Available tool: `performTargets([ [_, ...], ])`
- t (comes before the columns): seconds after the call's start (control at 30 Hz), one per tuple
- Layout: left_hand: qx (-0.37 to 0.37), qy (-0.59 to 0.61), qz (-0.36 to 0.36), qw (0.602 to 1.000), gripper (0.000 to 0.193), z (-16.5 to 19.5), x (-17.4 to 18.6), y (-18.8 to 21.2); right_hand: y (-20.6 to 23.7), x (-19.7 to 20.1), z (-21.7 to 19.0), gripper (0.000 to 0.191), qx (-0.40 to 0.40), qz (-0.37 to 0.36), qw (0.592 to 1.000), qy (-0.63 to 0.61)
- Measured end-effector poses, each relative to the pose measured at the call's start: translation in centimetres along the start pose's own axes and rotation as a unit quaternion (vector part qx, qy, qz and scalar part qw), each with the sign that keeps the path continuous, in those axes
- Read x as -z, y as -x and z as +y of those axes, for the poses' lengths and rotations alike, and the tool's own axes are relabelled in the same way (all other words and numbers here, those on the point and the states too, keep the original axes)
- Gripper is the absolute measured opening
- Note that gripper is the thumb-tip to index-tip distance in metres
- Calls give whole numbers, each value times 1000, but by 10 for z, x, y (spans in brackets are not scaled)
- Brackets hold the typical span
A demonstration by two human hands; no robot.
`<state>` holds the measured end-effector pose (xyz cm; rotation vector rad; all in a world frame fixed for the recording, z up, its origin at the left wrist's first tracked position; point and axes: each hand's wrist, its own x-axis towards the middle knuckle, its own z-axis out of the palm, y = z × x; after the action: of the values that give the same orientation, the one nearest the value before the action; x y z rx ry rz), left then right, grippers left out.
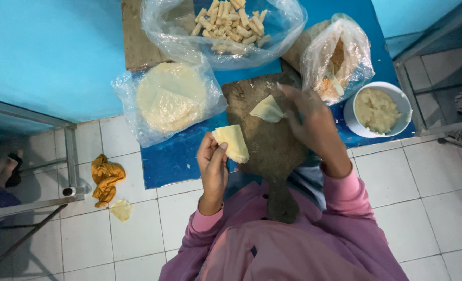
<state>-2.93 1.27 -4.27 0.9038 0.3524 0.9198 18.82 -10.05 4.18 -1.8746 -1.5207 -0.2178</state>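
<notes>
Left hand: left hand (212, 165) is gripping a folded piece of dough (232, 143), fingers curled around its lower edge, the piece sticking out toward 1 o'clock from the palm.
Right hand: right hand (309, 122) is reaching out over the wooden board (270, 151), fingers spread fairly wide; fingertips are pressing on a second dough piece (267, 110) lying flat on the board at about 9 o'clock from the palm.
Dough pieces: the held one is hovering over the board's left edge, at 7 o'clock from the one on the board; the two are lying near each other but apart.
Board: dark and paddle-shaped, it is resting on a blue mat (173, 158), its handle pointing toward 6 o'clock, at the person's pink clothing.
Wrapper stack: round pale sheets in a clear bag (169, 99) are sitting at 10 o'clock from the left hand.
Rolls: a bag of finished rolls (230, 23) is lying at 12 o'clock beyond the board.
Bowl: a white bowl of pale mash (377, 110) is standing at 3 o'clock from the right hand, a crumpled bag (337, 54) just beside it at 11 o'clock.
Floor: an orange cloth (106, 179) is lying on the tiles at 9 o'clock from the left hand.
</notes>
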Motion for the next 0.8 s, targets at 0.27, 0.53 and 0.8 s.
performTargets([
  [0.27,27,-1,3,1000,10,0,0,4,-35,-32,22,51,-51,-87,992,-75],
  [0.53,16,6,-2,1000,11,-2,2,4,-43,-40,29,43,18,-36,998,-45],
  [0.8,4,3,-23,1000,12,-12,-5,6,1,-8,-19,47,-5,-23,981,-190],
])
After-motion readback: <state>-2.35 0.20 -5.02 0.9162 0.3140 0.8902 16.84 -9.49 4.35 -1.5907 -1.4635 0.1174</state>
